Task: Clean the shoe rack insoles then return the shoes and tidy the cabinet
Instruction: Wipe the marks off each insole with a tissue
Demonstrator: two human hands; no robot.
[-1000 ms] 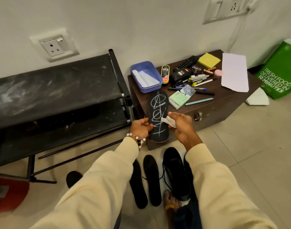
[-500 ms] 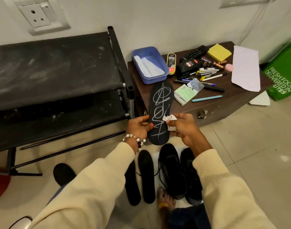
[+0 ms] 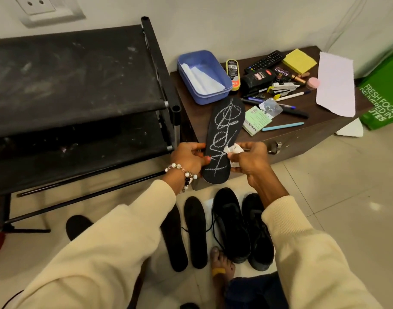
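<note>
Left hand (image 3: 187, 157): gripped the chalk-marked insole (image 3: 223, 139) by its left edge.
Right hand (image 3: 250, 160): pinched a white tissue (image 3: 233, 150) against the insole's right edge.
Shoes (image 3: 242, 228): stood on the floor nearby.

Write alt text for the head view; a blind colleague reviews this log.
A person's left hand holds a black insole scrawled with white chalk marks while the right hand presses a white wipe to it. Two black shoes and two more insoles lie on the floor below, beside a dusty black shoe rack.
</note>
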